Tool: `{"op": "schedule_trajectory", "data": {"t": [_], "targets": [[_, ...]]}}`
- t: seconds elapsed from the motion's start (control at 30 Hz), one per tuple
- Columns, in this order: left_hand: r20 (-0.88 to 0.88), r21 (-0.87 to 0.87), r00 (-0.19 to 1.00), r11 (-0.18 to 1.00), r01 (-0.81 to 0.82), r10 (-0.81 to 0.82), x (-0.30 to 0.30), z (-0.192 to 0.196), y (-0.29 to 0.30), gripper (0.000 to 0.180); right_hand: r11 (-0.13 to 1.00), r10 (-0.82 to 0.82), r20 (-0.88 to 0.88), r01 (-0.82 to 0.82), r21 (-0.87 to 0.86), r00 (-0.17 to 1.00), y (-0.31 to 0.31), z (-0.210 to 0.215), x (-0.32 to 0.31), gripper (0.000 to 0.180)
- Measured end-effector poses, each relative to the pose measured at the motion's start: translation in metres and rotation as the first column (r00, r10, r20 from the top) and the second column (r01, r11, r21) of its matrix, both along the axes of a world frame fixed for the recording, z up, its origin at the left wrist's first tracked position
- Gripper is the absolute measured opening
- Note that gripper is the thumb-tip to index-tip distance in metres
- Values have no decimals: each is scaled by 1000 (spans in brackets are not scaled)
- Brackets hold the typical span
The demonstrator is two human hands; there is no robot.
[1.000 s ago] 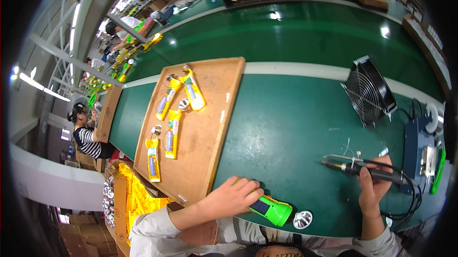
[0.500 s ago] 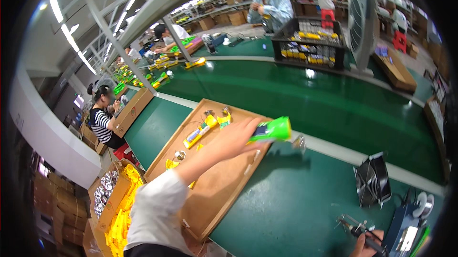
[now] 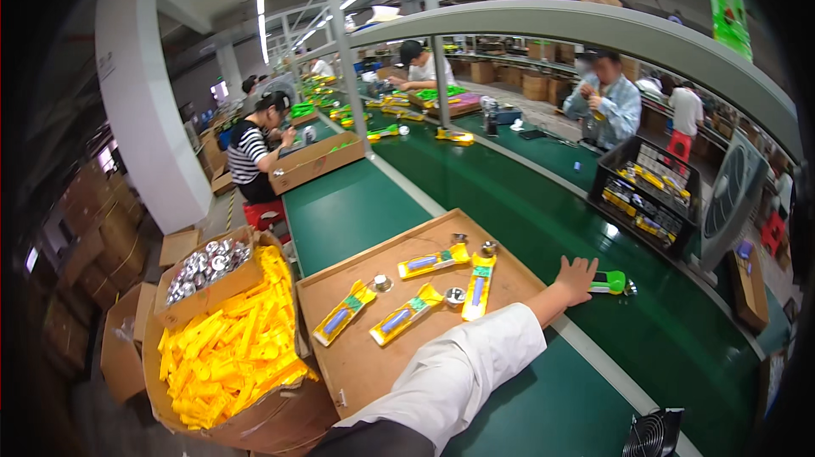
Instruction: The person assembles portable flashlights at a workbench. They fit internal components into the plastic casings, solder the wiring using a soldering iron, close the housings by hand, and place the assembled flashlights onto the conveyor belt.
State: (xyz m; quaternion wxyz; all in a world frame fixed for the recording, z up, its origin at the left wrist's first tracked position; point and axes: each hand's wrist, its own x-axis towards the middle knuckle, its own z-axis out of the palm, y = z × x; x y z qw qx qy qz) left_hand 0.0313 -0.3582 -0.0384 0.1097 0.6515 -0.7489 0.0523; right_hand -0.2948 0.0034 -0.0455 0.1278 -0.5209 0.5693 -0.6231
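My left hand (image 3: 576, 280) reaches out over the near edge of the green conveyor belt (image 3: 526, 211), open with its fingers spread. Just beyond the fingertips a bright green flashlight body (image 3: 609, 281) lies on the belt, with a silver lamp cup (image 3: 631, 287) at its far end. Under my white-sleeved left arm is a shallow wooden tray (image 3: 356, 389). Several open yellow flashlight bodies (image 3: 406, 316) lie in it, with blue cylinders inside and silver lamp cups (image 3: 383, 283) beside them. My right hand is out of view.
A big carton (image 3: 280, 410) of yellow plastic casings (image 3: 229, 355) stands at left, with a smaller box (image 3: 191, 300) of silver cups on it. A black fan (image 3: 654, 433) sits at the lower right. Across the belt is a black crate (image 3: 649, 202). Co-workers (image 3: 250, 151) sit along the line.
My left hand has let go of the green flashlight body, which now lies on the belt. The view has swung left, and my right hand with the soldering iron has left the picture.
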Motion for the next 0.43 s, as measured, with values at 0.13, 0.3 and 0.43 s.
{"op": "schedule_trajectory", "data": {"t": [0.13, 0.3, 0.43], "targets": [[20, -135, 996, 987, 90, -88, 25, 26, 50, 61, 1000, -22, 76, 20, 17, 997, -8, -3, -6, 29], [5, -31, 949, 948, 316, -316, 47, 55, 189, 37, 995, -18, 374, -22, 102, 927, -9, 24, 23, 22], [-128, 0, 938, 946, 324, -321, 76, 65, 319, 34, 981, 144, 328, -177, 73, 934, -21, -11, 4, 20]]}}
